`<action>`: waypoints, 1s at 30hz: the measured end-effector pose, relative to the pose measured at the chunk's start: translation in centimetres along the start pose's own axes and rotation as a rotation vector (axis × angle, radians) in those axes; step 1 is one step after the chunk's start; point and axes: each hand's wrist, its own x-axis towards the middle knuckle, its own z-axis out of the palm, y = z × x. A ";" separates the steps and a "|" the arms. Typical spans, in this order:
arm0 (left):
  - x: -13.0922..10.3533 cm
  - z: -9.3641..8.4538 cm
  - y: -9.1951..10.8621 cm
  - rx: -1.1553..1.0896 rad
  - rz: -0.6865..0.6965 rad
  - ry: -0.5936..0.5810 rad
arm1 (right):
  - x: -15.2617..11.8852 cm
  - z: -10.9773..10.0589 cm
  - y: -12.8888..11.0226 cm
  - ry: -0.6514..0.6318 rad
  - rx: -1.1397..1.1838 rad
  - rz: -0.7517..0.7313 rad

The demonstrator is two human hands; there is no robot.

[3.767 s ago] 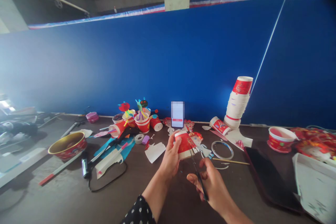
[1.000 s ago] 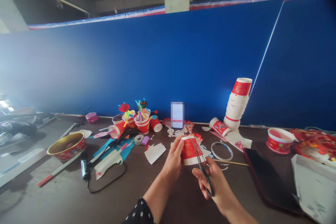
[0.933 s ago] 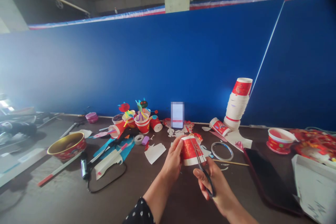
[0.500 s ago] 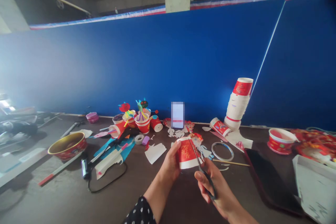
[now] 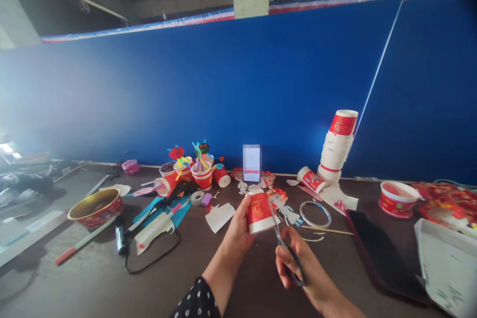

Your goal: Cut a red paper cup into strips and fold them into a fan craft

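My left hand [image 5: 240,226] is closed round the left side of a red and white paper cup [image 5: 260,212], holding it above the table in front of me. A gold pattern shows on its red band. In my right hand [image 5: 296,261] is a pair of scissors [image 5: 276,228] with dark handles, fingers through the loops. The blades point up and away, close along the cup's right edge; whether they touch it I cannot tell. Behind the cup lie white paper cutouts [image 5: 248,187] and a red printed scrap [image 5: 276,196].
A leaning stack of paper cups [image 5: 337,151] stands at the back right. A black tablet [image 5: 383,256] lies at right, near a tape roll [image 5: 315,214] and a thin wooden stick [image 5: 328,230]. At left are a gold-lined bowl [image 5: 97,208], a glue gun [image 5: 121,238] and decorated cups [image 5: 202,176].
The cup has shifted slightly left and turned upright, its right side now apart from or beside the blades rather than under them. The scissors have moved a little left and down.
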 end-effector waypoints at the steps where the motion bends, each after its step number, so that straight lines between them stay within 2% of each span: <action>1: 0.2 -0.1 0.2 -0.013 0.009 0.015 | -0.1 0.0 0.0 -0.008 0.001 0.002; 6: 0.6 -0.6 0.9 -0.023 0.054 0.051 | 0.0 0.0 0.3 -0.021 -0.016 0.028; 11: 0.7 -0.7 0.7 0.042 0.092 0.079 | 0.5 0.0 0.5 0.020 -0.017 0.053; 20: 0.4 -0.5 0.3 0.102 0.136 0.006 | 0.4 0.2 0.2 0.082 -0.013 0.076; 30: 0.4 -0.5 0.2 0.125 0.212 -0.004 | 0.5 0.3 0.2 0.097 -0.040 0.078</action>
